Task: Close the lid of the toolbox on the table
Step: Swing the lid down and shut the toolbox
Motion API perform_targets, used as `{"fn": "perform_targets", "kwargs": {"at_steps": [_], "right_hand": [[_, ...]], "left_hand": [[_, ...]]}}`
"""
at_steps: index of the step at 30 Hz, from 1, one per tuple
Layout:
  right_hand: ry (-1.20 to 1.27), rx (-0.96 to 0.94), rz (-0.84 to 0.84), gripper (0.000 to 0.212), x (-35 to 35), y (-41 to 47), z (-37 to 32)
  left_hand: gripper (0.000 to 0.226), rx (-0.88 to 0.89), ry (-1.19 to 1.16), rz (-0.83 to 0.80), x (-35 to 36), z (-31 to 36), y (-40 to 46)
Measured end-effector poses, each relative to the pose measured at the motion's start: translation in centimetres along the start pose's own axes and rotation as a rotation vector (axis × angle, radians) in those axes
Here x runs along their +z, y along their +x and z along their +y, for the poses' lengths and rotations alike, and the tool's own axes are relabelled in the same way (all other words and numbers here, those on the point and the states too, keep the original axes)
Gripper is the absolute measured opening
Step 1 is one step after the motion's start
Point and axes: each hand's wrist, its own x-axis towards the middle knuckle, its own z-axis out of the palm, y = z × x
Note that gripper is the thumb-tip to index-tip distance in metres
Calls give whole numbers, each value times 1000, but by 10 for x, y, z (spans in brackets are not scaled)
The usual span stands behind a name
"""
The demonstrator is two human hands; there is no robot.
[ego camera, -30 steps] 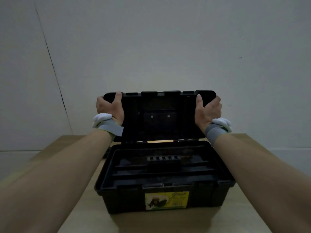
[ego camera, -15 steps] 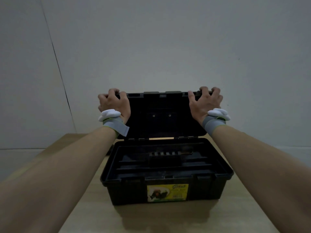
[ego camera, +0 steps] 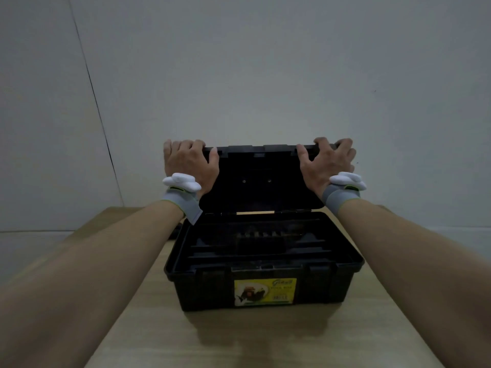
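A black plastic toolbox [ego camera: 210, 288] with a yellow label on its front stands open on the wooden table [ego camera: 265, 341]. Its lid [ego camera: 256, 179] stands upright on the rear hinges, inner side facing me. My left hand [ego camera: 187, 163] grips the lid's top left corner, fingers curled over the upper edge. My right hand [ego camera: 328, 162] grips the top right corner the same way. Both wrists carry grey bands with white devices. Inside the box lies a black tray with a slotted centre handle.
A plain pale wall [ego camera: 252, 75] rises right behind the table. A small dark object [ego camera: 175, 232] lies on the table just left of the box's rear corner, mostly hidden by my left forearm.
Both hands shifted from holding the lid's side edges to the top corners, fingers now hooked over the upper edge. The lid stays upright.
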Motion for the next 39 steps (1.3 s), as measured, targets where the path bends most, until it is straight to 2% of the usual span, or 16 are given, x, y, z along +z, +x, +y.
{"fn": "perform_targets", "kwargs": {"at_steps": [9, 17, 26, 39], "right_hand": [[-25, -29, 50, 62, -7, -14, 8], [-44, -40, 39, 63, -16, -25, 14], [9, -85, 46, 58, -29, -35, 24], [-46, -95, 23, 53, -44, -57, 30]], "left_hand": [[57, 202, 156, -49, -14, -2, -10], [52, 260, 83, -91, -27, -7, -15], [49, 246, 92, -120, -38, -6, -30], [45, 233, 62, -118, -49, -3, -58]]}}
